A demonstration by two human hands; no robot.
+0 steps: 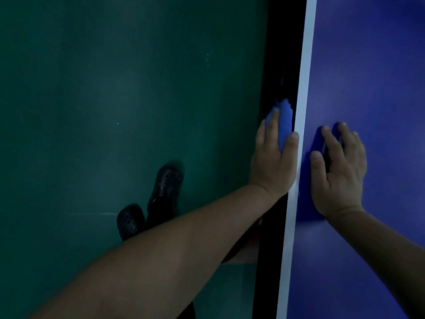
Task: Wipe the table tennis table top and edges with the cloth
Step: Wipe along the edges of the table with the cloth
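Note:
The blue table tennis table top [372, 65] fills the right of the view, with a white line [303, 88] along its left edge. My left hand [272, 162] grips a blue cloth [283, 123] against the dark side edge of the table, thumb lying on the white line. Most of the cloth is hidden under my fingers. My right hand [338, 171] rests flat on the table top just right of the white line, fingers spread.
A dark green floor [115, 100] lies to the left of the table. My feet in black perforated clogs [149, 203] stand on it beside the table edge. The side of the table below the line is in deep shadow.

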